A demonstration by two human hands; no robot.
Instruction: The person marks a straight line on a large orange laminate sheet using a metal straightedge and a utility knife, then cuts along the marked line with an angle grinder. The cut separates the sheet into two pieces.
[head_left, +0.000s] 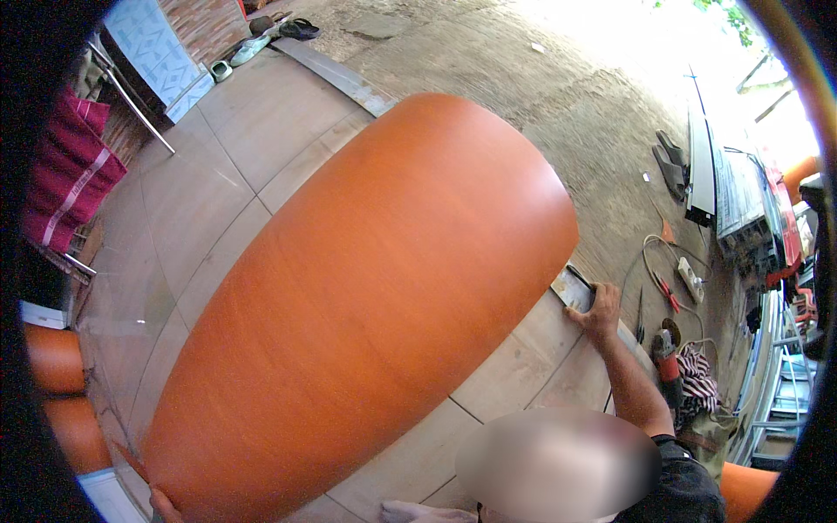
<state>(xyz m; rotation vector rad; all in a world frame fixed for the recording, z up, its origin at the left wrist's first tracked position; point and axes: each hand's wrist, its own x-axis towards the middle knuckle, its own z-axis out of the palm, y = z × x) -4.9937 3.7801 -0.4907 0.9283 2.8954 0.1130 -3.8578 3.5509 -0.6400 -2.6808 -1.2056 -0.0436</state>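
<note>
A large orange wood-grain sheet (pixel 375 288) lies across the tiled floor from the lower left to the upper middle, its surface bulging in this view. At the lower edge, my left hand (pixel 164 506) grips the sheet's near left corner; most of this hand is cut off. My right hand (pixel 602 312) rests beside the sheet's right edge on a grey floor strip (pixel 571 288). Its thumb and fingers are spread apart. A thin dark tool (pixel 579 277) lies at its fingertips; whether they press on it is hard to see.
Right of the hand lie an angle grinder (pixel 668 362), a striped cloth (pixel 697 379), red-handled pliers (pixel 669 295) and a power strip (pixel 690 279) with cable. Metal profiles (pixel 776 375) stack at far right. A maroon cloth (pixel 78 174) hangs left. A blurred patch hides the lower right.
</note>
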